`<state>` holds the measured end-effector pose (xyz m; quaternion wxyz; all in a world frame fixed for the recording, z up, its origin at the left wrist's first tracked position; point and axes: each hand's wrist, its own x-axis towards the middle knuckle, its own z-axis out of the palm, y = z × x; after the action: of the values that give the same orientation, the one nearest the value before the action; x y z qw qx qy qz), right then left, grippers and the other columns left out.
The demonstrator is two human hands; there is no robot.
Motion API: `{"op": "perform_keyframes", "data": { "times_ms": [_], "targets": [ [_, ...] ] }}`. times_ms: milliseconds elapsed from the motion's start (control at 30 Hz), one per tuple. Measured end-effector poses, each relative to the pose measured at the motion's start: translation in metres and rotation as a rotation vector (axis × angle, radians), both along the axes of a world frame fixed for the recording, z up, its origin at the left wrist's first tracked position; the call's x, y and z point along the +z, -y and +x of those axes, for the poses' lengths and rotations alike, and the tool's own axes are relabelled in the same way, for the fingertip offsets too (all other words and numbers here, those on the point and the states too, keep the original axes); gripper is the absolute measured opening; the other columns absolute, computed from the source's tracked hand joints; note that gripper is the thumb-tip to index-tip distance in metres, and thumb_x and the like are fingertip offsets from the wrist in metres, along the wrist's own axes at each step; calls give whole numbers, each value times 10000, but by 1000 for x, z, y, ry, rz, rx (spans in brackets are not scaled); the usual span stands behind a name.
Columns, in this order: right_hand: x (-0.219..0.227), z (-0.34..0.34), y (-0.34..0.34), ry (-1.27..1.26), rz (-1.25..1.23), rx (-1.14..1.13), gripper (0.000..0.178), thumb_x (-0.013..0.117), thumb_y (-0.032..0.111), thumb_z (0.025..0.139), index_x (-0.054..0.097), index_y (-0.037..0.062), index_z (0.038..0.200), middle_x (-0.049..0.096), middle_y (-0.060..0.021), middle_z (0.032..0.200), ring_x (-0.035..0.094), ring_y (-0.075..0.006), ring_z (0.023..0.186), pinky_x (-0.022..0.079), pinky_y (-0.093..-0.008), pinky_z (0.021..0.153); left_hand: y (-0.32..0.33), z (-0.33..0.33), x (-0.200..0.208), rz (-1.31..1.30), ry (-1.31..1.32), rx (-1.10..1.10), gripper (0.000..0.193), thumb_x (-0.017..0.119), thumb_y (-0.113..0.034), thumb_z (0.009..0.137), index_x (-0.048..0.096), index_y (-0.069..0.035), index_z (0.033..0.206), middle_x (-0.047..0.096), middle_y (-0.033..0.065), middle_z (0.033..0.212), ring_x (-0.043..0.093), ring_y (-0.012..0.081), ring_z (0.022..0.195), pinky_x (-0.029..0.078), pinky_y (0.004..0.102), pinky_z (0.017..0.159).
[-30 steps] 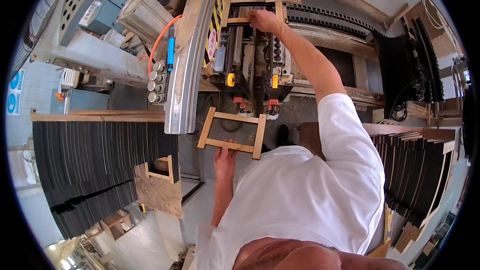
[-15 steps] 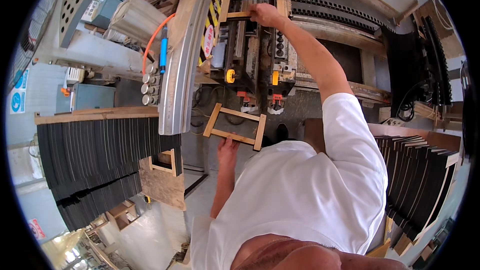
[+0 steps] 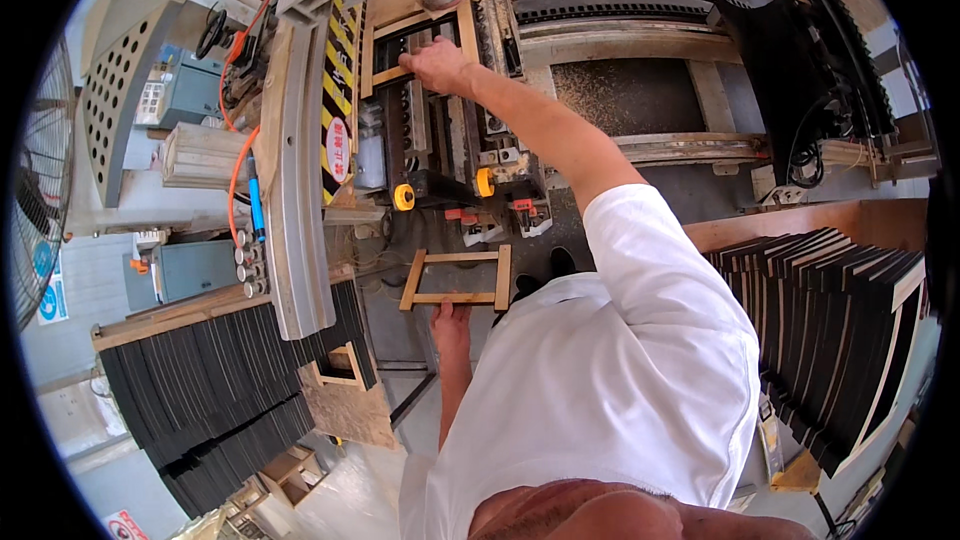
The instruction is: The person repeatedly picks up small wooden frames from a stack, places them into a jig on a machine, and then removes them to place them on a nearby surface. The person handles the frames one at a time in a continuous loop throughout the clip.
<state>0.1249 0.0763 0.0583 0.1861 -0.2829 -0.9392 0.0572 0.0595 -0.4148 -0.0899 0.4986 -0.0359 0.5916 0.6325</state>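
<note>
Your left hand (image 3: 450, 317) grips the near rail of a small wooden frame (image 3: 457, 279), held low before the machine (image 3: 440, 140). Your right hand (image 3: 437, 66) closes on a second frame (image 3: 385, 45) lying up on the machine bed.

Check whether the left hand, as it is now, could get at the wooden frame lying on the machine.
Probably not: the left hand holds another small wooden frame low down, and the right hand already rests on the frame on the machine.

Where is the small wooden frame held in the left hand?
In the head view, the wooden frame sits at centre, gripped by the left hand, below the machine's yellow knobs.
</note>
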Motion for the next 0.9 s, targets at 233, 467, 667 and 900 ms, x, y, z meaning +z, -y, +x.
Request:
{"op": "perform_keyframes", "data": {
  "times_ms": [233, 467, 667, 900],
  "targets": [
    [-8, -5, -6, 38, 104, 2, 249, 592, 112, 782, 570, 98, 1030, 678, -111, 939, 644, -301, 930, 437, -434, 832, -9, 3, 3, 20, 10, -19, 308, 554, -196, 957, 511, -27, 1211, 588, 99, 1205, 584, 257, 1075, 443, 439, 971],
    [-2, -2, -2, 123, 105, 19, 342, 568, 115, 805, 552, 98, 1147, 672, -119, 1023, 617, -307, 1019, 413, -454, 899, -16, 22, 26, 29, 22, 106, 324, 578, -211, 942, 521, -10, 1189, 602, 112, 1155, 591, 255, 1061, 452, 427, 962],
    [-11, -3, -1, -28, 154, 53, 405, 546, 105, 830, 525, 116, 1235, 660, -155, 1057, 622, -318, 1012, 420, -471, 931, 3, 19, 25, -11, -101, 166, 299, 582, -207, 927, 554, -4, 1146, 638, 94, 1078, 624, 233, 995, 506, 384, 882],
    [-18, -9, -12, 9, 124, 41, 194, 613, 177, 844, 539, 144, 1020, 679, -82, 943, 627, -332, 907, 414, -484, 839, 44, 9, 36, -90, -186, 337, 275, 525, -191, 941, 549, -30, 1162, 638, 74, 1135, 614, 201, 969, 504, 358, 848]
  ]
}}
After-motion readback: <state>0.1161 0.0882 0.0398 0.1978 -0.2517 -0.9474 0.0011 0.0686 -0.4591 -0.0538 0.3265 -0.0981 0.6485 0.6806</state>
